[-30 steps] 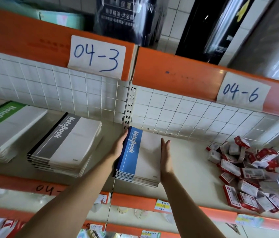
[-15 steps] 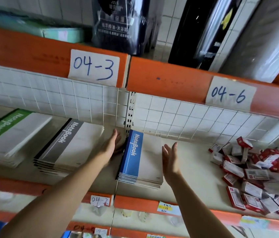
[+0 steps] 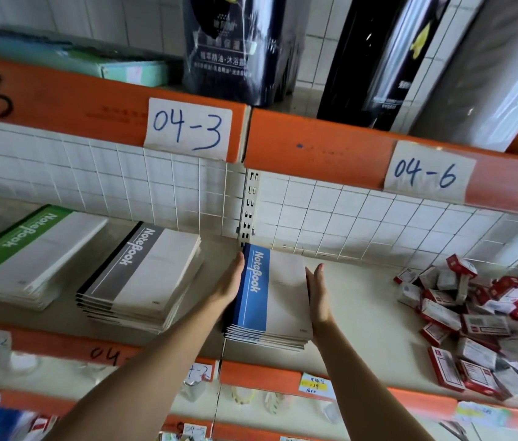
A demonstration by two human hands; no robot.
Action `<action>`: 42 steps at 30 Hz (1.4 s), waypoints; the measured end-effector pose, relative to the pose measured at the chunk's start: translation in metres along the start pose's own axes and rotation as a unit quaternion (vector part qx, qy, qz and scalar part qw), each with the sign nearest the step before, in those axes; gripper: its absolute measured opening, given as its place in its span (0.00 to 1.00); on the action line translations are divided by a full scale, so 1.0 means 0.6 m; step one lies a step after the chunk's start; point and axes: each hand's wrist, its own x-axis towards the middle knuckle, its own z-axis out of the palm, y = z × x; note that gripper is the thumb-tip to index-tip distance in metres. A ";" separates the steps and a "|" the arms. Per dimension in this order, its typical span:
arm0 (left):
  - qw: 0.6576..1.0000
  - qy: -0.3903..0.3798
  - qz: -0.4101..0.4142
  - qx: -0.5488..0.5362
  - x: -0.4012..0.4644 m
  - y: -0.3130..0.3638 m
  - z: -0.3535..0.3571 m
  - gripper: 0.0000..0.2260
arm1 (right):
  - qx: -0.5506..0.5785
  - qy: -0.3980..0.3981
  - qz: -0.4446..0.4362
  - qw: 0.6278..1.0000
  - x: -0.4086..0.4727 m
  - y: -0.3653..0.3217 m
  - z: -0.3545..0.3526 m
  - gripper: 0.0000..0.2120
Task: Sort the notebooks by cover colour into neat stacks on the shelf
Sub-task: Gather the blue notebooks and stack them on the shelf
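Observation:
Three notebook stacks lie on the cream shelf [image 3: 362, 300]. A blue-covered stack [image 3: 270, 294] sits in the middle, by the slotted upright. My left hand [image 3: 230, 286] presses flat against its left, spine side with straight fingers. My right hand [image 3: 318, 292] presses flat against its right edge. To the left lies a grey-covered stack [image 3: 143, 275], its lower notebooks slightly fanned. Further left is a green-covered stack [image 3: 28, 249], partly cut off by the frame edge.
A loose heap of small red and white boxes [image 3: 480, 323] fills the shelf's right end. An orange beam [image 3: 315, 148] with labels 04-3 and 04-6 hangs above. Wire grid [image 3: 346, 218] backs the shelf. Dark wrapped packages [image 3: 235, 46] stand on the upper shelf.
Half a second ago both hands were lifted slightly off the blue stack. Both have now closed back in against its two sides.

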 end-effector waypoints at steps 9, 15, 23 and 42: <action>0.997 0.041 -0.064 0.003 -0.019 0.051 -0.013 0.33 | -0.080 0.019 0.034 0.996 0.029 -0.021 -0.032 0.45; 0.995 0.063 -0.072 -0.022 0.007 0.047 0.008 0.33 | -0.024 0.011 0.051 0.998 0.030 -0.028 -0.004 0.42; 0.993 0.034 -0.051 -0.104 0.046 0.002 0.011 0.51 | 0.007 0.049 0.062 0.997 0.037 -0.016 0.005 0.29; 0.990 -0.021 -0.117 0.079 -0.045 0.066 -0.027 0.35 | -0.180 0.006 0.160 0.971 -0.016 -0.057 0.001 0.36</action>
